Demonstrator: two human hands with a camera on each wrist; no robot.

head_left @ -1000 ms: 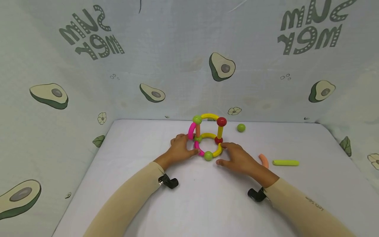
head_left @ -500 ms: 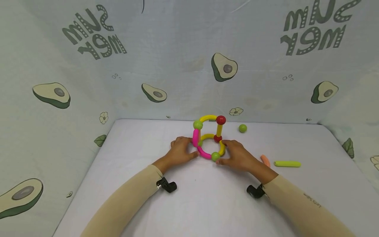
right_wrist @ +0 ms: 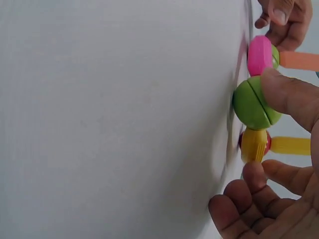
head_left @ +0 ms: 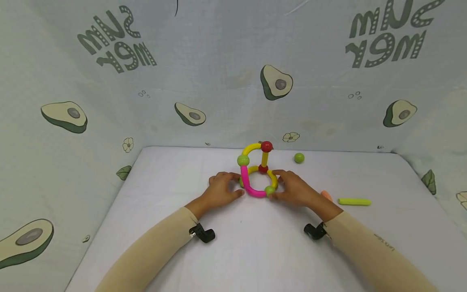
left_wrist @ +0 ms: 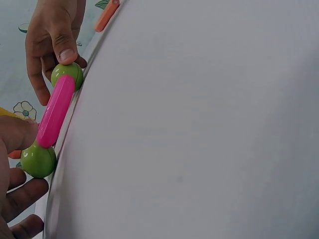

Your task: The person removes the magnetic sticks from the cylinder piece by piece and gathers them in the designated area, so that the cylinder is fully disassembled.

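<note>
A construction toy of coloured rods and balls stands on the table between my hands. Its base is a ring of pink and yellow curved rods with green and red balls. Above it rise a yellow upright, a red ball, a yellow arch and a green ball. My left hand holds the base's left side, thumb at the pink rod, fingers around a lower green ball. With its thumb on the front green ball, my right hand touches the yellow curved rod with its fingers.
A loose green ball lies at the back right. Right of my right hand are a lime straight rod and an orange curved rod, partly hidden by the wrist. Printed cloth walls the table's back and sides.
The toy has turned in my hands: its front green ball has swung right, the upper green ball has come forward, and the upper red ball has shifted left. Both hands stay beside it.
</note>
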